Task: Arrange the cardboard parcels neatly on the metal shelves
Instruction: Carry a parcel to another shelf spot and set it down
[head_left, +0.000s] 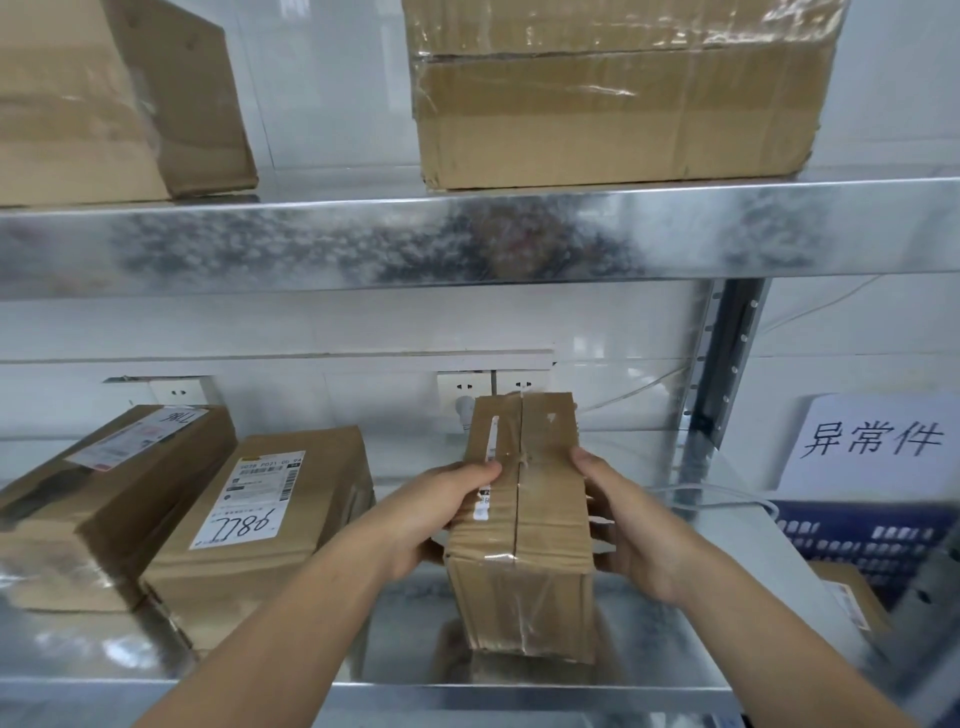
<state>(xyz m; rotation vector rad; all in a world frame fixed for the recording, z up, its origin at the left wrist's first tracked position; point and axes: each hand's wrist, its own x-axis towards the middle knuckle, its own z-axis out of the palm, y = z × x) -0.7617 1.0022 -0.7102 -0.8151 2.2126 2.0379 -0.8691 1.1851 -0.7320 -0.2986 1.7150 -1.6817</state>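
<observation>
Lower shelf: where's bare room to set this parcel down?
Lower shelf: bare metal from the labelled parcel to the upright post, around the held parcel. Upper shelf: a gap between the left box and the right box. Crowded at lower left: the labelled parcel beside a second parcel.

Glossy-taped cardboard parcel (522, 525), shiny metal shelf (467, 239)

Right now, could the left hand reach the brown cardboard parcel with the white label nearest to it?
Likely not yet: the left hand and right hand both grip the narrow taped cardboard parcel. The labelled parcel lies beside them with nothing between.
</observation>
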